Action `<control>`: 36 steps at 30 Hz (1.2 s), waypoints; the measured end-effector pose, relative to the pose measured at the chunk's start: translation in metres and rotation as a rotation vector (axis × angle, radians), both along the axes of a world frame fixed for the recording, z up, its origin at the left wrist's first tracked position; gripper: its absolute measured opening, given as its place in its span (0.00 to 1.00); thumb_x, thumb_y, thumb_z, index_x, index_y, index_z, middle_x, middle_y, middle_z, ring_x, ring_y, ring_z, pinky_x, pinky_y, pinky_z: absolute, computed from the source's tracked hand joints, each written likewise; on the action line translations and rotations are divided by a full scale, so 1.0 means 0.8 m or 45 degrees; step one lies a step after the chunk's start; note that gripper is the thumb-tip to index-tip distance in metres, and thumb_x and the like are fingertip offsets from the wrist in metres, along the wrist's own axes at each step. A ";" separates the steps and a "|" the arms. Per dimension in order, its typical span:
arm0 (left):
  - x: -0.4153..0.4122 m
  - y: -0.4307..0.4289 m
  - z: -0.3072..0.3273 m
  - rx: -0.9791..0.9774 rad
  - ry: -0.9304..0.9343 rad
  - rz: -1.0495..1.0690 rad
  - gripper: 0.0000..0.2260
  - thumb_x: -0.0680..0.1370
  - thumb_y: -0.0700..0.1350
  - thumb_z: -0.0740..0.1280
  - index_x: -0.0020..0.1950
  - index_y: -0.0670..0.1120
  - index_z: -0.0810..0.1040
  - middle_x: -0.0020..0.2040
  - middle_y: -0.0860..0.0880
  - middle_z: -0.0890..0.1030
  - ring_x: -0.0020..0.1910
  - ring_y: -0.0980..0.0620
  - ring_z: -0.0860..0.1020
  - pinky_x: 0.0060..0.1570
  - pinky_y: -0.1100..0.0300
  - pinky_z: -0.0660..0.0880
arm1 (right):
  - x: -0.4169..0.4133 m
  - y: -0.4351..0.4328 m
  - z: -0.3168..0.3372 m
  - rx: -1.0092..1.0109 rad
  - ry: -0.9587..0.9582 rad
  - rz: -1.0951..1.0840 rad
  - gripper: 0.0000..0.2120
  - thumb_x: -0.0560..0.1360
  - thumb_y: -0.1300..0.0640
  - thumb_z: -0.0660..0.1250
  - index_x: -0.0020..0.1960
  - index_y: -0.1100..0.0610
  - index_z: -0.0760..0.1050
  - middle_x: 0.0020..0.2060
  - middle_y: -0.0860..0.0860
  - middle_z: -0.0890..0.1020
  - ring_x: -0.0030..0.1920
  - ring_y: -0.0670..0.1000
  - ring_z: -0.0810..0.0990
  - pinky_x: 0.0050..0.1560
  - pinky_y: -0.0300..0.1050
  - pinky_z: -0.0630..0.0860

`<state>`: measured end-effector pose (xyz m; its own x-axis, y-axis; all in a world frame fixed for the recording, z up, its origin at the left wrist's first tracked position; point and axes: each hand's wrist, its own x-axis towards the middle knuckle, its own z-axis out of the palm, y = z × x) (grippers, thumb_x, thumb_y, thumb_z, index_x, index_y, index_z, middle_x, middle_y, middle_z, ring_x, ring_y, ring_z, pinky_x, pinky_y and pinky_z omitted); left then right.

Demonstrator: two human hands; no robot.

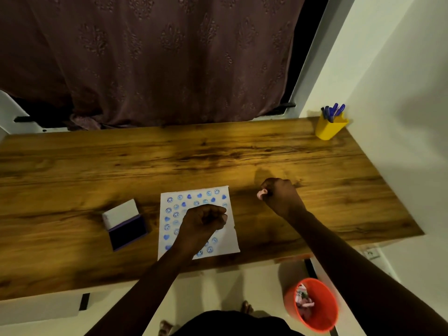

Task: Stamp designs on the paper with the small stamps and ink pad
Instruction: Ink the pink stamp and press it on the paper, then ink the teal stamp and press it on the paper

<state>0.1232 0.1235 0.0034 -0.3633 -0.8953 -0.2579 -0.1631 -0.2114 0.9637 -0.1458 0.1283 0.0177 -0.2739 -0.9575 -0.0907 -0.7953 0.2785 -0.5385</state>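
A white paper (231, 238) lies on the wooden table (169, 154), covered with several blue smiley and heart prints. My left hand (203, 220) is a closed fist over the middle of the paper; whether it holds a stamp is hidden. My right hand (281, 195) hovers to the right of the paper, closed around a small pink stamp (261, 193) whose end sticks out on the left side of the fist. The ink pad (126, 229) sits open to the left of the paper, its white lid raised and its dark blue pad exposed.
A yellow cup (331, 128) with several blue pens stands at the table's far right corner, against the white wall. An orange bin (312, 304) with scraps sits on the floor below the table's front edge. A brown curtain hangs behind the table.
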 end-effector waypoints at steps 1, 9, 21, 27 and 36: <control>-0.003 0.001 0.000 0.003 0.006 0.000 0.08 0.76 0.37 0.76 0.54 0.46 0.87 0.50 0.47 0.89 0.54 0.46 0.87 0.58 0.48 0.84 | -0.002 -0.002 -0.003 0.020 0.028 0.020 0.05 0.76 0.60 0.69 0.45 0.59 0.82 0.41 0.55 0.86 0.41 0.56 0.83 0.42 0.50 0.81; -0.014 0.007 0.004 -0.013 0.019 0.008 0.09 0.78 0.37 0.74 0.51 0.51 0.87 0.47 0.49 0.89 0.49 0.49 0.88 0.48 0.61 0.84 | -0.003 -0.006 -0.015 0.073 0.187 0.137 0.06 0.78 0.60 0.65 0.43 0.56 0.77 0.43 0.59 0.85 0.44 0.61 0.83 0.38 0.44 0.70; -0.026 0.008 -0.003 0.011 -0.046 0.010 0.08 0.77 0.38 0.75 0.50 0.52 0.87 0.46 0.50 0.90 0.49 0.50 0.88 0.52 0.58 0.85 | -0.054 -0.001 0.019 0.094 0.445 -0.024 0.22 0.72 0.55 0.75 0.65 0.53 0.81 0.59 0.55 0.85 0.57 0.58 0.85 0.54 0.51 0.83; -0.037 0.010 -0.002 0.031 -0.007 -0.003 0.08 0.78 0.34 0.73 0.55 0.42 0.86 0.50 0.42 0.88 0.51 0.43 0.87 0.55 0.50 0.85 | -0.069 0.010 0.008 0.185 0.406 -0.085 0.19 0.74 0.50 0.74 0.63 0.55 0.82 0.55 0.57 0.86 0.53 0.58 0.86 0.49 0.47 0.81; -0.041 0.010 0.002 0.009 0.003 0.011 0.08 0.78 0.36 0.73 0.56 0.41 0.86 0.51 0.41 0.87 0.52 0.43 0.87 0.53 0.54 0.85 | -0.069 0.010 0.014 0.014 0.284 -0.084 0.10 0.75 0.58 0.72 0.55 0.57 0.85 0.50 0.56 0.88 0.50 0.57 0.87 0.49 0.50 0.84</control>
<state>0.0904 0.1317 0.0047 -0.3565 -0.8964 -0.2633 -0.1590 -0.2196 0.9626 -0.2006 0.1360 0.0286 -0.3504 -0.9361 -0.0308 -0.8742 0.3386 -0.3480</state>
